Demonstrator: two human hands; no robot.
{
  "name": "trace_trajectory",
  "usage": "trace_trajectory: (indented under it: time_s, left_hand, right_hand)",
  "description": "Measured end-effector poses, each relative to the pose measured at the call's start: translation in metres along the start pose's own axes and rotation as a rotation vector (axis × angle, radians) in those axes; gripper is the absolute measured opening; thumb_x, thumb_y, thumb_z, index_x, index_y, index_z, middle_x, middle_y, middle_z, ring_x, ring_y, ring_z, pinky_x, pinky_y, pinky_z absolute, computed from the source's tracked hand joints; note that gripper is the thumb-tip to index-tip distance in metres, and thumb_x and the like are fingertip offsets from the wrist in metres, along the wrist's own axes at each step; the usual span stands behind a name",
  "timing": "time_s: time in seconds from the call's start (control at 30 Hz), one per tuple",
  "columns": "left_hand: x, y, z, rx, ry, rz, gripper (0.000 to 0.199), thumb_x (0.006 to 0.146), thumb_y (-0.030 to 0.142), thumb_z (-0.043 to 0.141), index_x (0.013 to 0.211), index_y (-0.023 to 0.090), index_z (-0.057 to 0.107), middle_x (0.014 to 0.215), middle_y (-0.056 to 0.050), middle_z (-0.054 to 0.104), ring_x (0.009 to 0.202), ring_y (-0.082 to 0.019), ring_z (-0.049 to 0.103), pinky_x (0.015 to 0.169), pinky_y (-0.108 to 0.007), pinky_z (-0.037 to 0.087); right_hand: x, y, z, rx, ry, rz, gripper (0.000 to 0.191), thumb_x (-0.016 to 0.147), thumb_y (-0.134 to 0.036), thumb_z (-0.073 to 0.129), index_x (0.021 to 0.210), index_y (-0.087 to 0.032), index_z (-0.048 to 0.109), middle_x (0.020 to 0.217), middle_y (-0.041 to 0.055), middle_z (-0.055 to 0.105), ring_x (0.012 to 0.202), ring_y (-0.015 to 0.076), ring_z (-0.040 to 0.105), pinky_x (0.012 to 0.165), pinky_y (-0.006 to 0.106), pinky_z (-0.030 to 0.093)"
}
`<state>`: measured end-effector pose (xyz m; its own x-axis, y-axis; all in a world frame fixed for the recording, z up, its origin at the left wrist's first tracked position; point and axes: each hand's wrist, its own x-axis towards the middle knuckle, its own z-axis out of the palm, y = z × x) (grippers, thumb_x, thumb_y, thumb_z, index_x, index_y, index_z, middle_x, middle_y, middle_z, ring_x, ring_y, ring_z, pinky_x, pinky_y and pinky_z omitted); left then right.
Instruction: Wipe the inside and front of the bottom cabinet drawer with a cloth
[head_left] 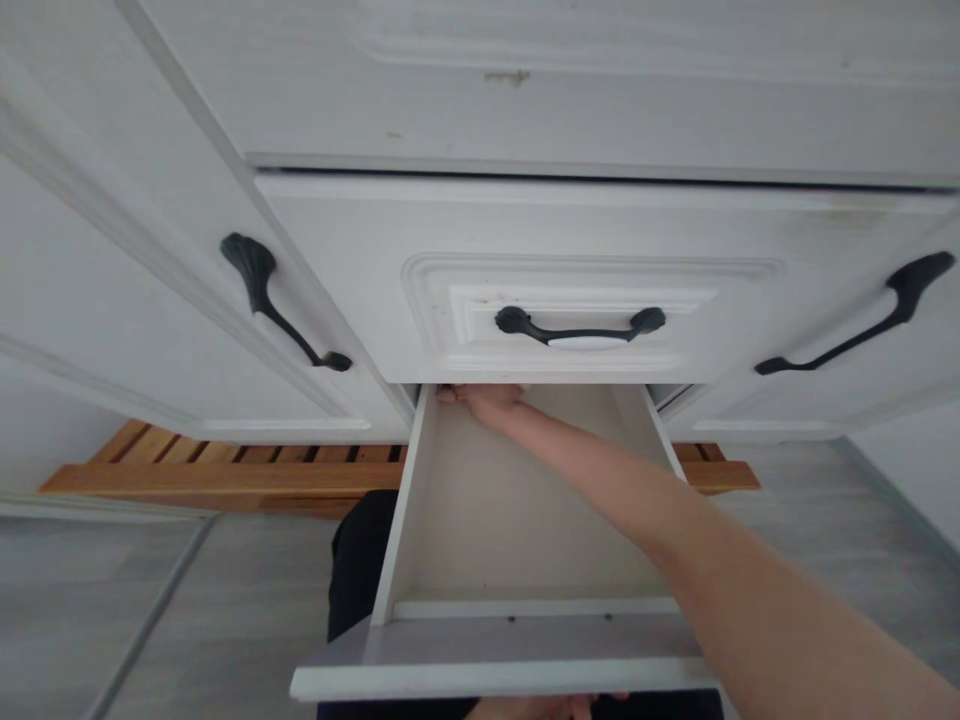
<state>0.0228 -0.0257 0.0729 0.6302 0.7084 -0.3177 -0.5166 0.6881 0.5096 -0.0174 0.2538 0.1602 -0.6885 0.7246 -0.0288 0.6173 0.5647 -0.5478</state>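
Observation:
A white drawer (pixel 525 678) is pulled out below a closed drawer front. My right arm reaches across it from the lower right, and my right hand (pixel 487 400) is at its back left corner, beside the left side wall. The fingers there are partly hidden under the cabinet edge; what they hold, if anything, does not show. Under the front panel of the open drawer, at the bottom edge of the view, my left hand (pixel 536 708) shows only in part, close to the panel's lower edge.
The closed drawer front (pixel 337 250) has a dark handle (pixel 581 333). Cabinet doors with dark handles (pixel 285 315) stand on both sides. A slatted wooden piece (pixel 225 480) lies low behind the open drawer. My dark-clothed legs (pixel 364 560) are beneath it, above a grey floor.

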Motion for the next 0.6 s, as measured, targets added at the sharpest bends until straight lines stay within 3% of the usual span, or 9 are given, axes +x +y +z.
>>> trace_trajectory:
  time_s: [0.2,0.3,0.43,0.53,0.6]
  left_hand:
    - [-0.013,0.004,0.002,-0.017,0.004,0.085,0.034,0.091,0.043,0.060,0.115,0.019,0.063,0.127,-0.009,0.063,0.117,-0.025,0.059,0.101,-0.049,0.050]
    - [-0.013,0.006,0.003,-0.023,-0.024,0.111,0.035,0.091,0.045,0.060,0.114,0.019,0.064,0.127,-0.009,0.064,0.119,-0.025,0.059,0.104,-0.050,0.048]
    - [-0.011,0.005,0.004,-0.025,-0.037,0.141,0.037,0.091,0.044,0.060,0.116,0.018,0.063,0.127,-0.009,0.064,0.117,-0.025,0.060,0.103,-0.050,0.049]
    - [-0.011,0.005,0.003,-0.017,-0.029,0.156,0.037,0.091,0.043,0.060,0.117,0.018,0.062,0.127,-0.010,0.063,0.115,-0.024,0.060,0.101,-0.049,0.050]
    - [-0.011,0.006,0.004,-0.011,-0.027,0.163,0.036,0.091,0.043,0.060,0.117,0.017,0.062,0.126,-0.010,0.063,0.114,-0.024,0.061,0.100,-0.049,0.051]
  right_hand:
    - [-0.011,0.010,0.015,-0.134,-0.181,-0.123,0.024,0.091,-0.035,0.048,0.096,-0.023,0.068,0.116,0.0063,0.066,0.104,0.0238,0.056,0.082,0.034,0.046]
    - [-0.049,0.003,0.027,-0.194,-0.313,-0.213,0.026,0.090,-0.037,0.048,0.093,-0.024,0.070,0.105,0.0051,0.067,0.091,0.0210,0.059,0.070,0.030,0.043]
    - [-0.117,-0.014,0.041,-0.175,-0.620,-0.380,0.030,0.090,-0.036,0.043,0.094,-0.027,0.071,0.095,0.0031,0.066,0.076,0.0170,0.057,0.056,0.026,0.034]
    - [-0.140,-0.015,0.028,-0.156,-0.851,-0.357,0.028,0.088,-0.032,0.044,0.095,-0.028,0.071,0.088,0.0018,0.065,0.068,0.0154,0.055,0.052,0.026,0.031]
    - [-0.135,-0.008,0.009,-0.199,-0.899,-0.308,0.025,0.082,-0.026,0.051,0.096,-0.028,0.071,0.084,0.0005,0.065,0.064,0.0143,0.055,0.052,0.026,0.031]
